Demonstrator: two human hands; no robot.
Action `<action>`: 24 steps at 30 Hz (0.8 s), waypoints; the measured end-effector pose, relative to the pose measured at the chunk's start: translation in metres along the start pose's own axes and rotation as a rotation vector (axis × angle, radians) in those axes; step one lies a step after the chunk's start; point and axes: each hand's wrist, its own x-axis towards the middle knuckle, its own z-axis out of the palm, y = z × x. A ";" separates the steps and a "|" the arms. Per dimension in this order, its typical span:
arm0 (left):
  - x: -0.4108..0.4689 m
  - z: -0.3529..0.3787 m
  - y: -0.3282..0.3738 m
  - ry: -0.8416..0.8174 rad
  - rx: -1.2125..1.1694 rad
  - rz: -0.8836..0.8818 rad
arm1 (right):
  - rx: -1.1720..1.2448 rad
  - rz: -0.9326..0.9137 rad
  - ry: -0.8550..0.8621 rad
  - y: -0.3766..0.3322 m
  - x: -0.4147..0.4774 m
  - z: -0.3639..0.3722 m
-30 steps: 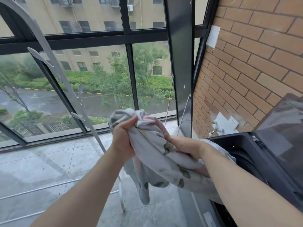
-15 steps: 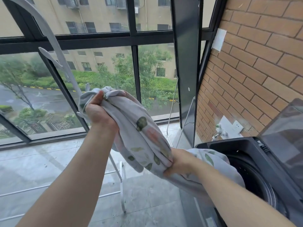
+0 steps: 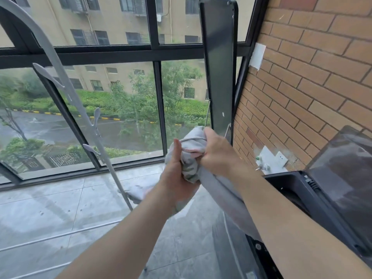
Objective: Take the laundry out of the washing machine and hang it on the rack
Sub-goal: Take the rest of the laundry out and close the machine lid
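Half a second ago the two hands were well apart, the left one raised towards the rack with the cloth stretched between them. Now they are touching in front of the lower window pane. The cloth point(image 3: 191, 166) is gathered into a tight wad between them. The left hand point(image 3: 178, 176) grips the wad from below with its thumb pointing up. The right hand point(image 3: 218, 156) is clenched round the top of it, knuckles to the camera. From the wad a grey length of cloth runs down and right under the right forearm, towards the washing machine point(image 3: 289, 181). The arm hides its far end. A smaller fold hangs below the left wrist. The leaf print that showed plainly before is now mostly folded inside.

Counted: two hands and one piece of laundry, grey with a pale print and a pink patch. There is one black top-loading washing machine with its lid point(image 3: 342, 168) raised against the brick wall point(image 3: 314, 81). The one rack point(image 3: 70, 93) is a slanted grey pole carrying three short pegs, and two thin rails cross the tiled floor point(image 3: 50, 206) at lower left. One white socket plate point(image 3: 280, 159) sits on the wall just beside the tap point(image 3: 261, 166).
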 end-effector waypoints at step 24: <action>-0.012 0.026 0.062 0.156 -0.165 0.328 | -0.166 0.486 -0.203 0.132 -0.096 0.038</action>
